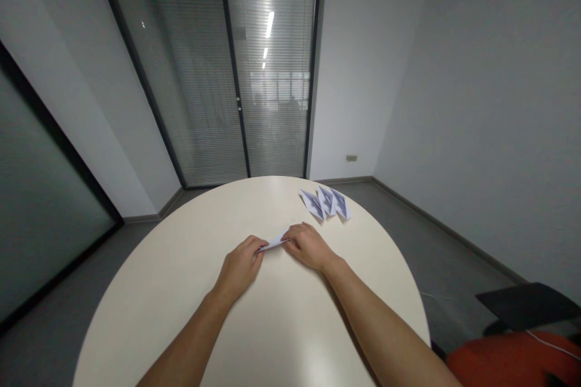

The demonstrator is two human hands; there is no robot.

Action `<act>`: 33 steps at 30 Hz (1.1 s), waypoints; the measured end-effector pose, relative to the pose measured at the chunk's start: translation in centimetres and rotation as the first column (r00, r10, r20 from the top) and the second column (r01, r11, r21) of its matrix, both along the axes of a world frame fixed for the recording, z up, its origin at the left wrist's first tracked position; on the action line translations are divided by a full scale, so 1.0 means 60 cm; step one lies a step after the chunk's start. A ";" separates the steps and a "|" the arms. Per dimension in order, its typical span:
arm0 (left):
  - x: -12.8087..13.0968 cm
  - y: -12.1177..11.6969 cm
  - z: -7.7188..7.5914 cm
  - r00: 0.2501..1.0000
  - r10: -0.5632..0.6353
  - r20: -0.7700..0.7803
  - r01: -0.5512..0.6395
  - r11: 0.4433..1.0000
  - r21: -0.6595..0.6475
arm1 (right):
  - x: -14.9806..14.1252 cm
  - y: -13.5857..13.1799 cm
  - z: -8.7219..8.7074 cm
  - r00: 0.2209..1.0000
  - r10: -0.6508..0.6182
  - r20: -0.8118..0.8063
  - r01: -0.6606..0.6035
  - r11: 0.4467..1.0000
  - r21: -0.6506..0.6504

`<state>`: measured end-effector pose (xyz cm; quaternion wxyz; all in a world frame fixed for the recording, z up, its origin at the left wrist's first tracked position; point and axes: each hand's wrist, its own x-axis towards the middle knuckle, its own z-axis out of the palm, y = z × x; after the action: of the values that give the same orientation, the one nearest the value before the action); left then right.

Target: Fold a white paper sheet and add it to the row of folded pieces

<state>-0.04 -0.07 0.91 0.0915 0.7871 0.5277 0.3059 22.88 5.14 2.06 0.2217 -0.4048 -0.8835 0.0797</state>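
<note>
A small folded white paper lies on the round cream table between my two hands. My left hand rests on the table with its fingertips pinched on the paper's left end. My right hand lies over the paper's right end, fingers curled down and pressing on it. Most of the paper is hidden under the fingers.
Three folded paper pieces with blue-grey print lie side by side near the table's far right edge. Glass doors with blinds stand behind the table. A red seat and a dark flat object sit at the lower right.
</note>
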 end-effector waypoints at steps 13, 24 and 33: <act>-0.005 0.009 -0.011 0.985 0.170 0.025 -0.171 0.984 0.044 | 0.006 0.009 0.003 0.991 -0.125 -0.038 0.126 0.991 0.041; -0.009 0.014 -0.017 0.955 0.297 0.015 -0.296 0.954 -0.046 | 0.006 0.010 -0.011 0.959 -0.247 -0.142 0.239 0.968 -0.070; -0.014 0.015 -0.025 0.916 0.400 -0.042 -0.402 0.914 -0.064 | 0.011 0.016 -0.020 0.939 -0.312 -0.146 0.297 0.948 -0.117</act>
<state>-0.90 0.86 -0.58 0.0475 0.6627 0.6895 0.2882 23.53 6.08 0.88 0.2837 -0.5389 -0.7843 0.1182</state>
